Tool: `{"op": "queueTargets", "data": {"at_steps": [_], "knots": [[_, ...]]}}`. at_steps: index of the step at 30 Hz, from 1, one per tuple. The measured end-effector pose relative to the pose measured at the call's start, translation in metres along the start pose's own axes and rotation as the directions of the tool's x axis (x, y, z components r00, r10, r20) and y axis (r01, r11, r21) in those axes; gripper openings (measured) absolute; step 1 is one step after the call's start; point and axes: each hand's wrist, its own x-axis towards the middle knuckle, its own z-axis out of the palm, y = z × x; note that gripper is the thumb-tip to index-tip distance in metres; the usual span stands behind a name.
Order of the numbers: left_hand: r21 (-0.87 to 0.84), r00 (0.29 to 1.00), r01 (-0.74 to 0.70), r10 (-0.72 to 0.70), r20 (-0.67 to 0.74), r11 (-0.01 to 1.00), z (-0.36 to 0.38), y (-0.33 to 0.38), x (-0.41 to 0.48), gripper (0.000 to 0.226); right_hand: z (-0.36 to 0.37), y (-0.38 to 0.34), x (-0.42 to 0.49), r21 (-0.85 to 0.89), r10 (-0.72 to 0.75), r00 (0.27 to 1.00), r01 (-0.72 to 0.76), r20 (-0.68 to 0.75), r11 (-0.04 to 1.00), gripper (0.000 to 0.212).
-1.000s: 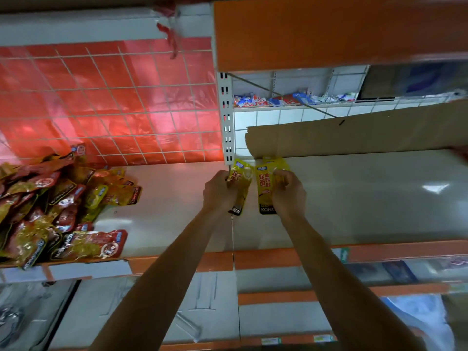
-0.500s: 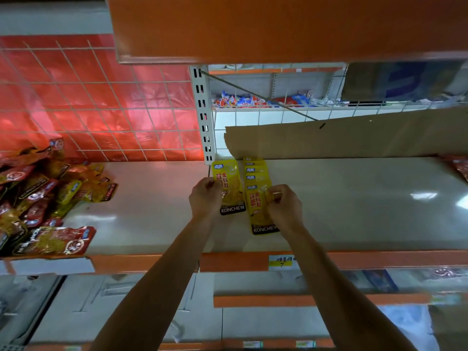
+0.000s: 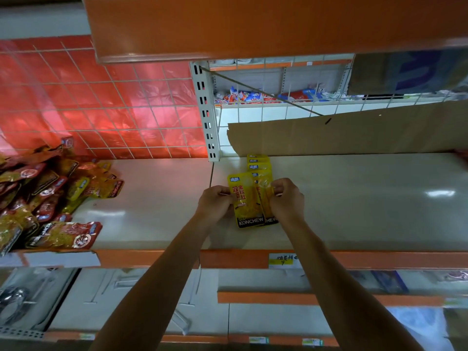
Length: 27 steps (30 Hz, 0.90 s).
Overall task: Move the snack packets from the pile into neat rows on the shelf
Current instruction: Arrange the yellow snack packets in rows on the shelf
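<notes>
A yellow packet [image 3: 244, 201] lies at frame centre on the shelf [image 3: 354, 198], fronting a row of packets [image 3: 258, 165]. The left grip [image 3: 215, 203] pinches its left edge. The right grip [image 3: 287, 201] pinches a second packet [image 3: 264, 190] underneath. The pile [image 3: 45, 198] lies at centre left.

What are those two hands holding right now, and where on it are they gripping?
The left hand pinches the front yellow packet by its left edge; the right hand pinches the second yellow packet, partly under it, by its right edge.
</notes>
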Motion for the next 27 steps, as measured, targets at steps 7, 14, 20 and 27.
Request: {"op": "queueTargets", "data": {"at_steps": [7, 14, 20, 27], "knots": [[0.124, 0.984, -0.047, 0.024, 0.176, 0.991, 0.001, 0.000, 0.000, 0.005, 0.000, 0.002, 0.002, -0.033, 0.013, 1.000, -0.014, -0.019, 0.999, 0.027], [0.200, 0.972, -0.080, 0.032, 0.233, 0.977, 0.010, -0.002, 0.002, 0.009, -0.003, 0.005, 0.006, -0.065, 0.026, 0.999, -0.029, -0.043, 0.997, 0.020], [0.250, 0.977, -0.100, 0.049, 0.205, 0.963, 0.011, 0.002, 0.003, 0.017, -0.004, 0.003, 0.006, -0.117, 0.043, 0.998, -0.048, -0.047, 0.992, 0.027], [0.291, 0.971, -0.158, 0.095, 0.219, 0.944, 0.010, 0.004, 0.006, 0.019, -0.004, 0.002, 0.005, -0.129, 0.041, 0.998, -0.047, -0.049, 0.991, 0.032]]}}
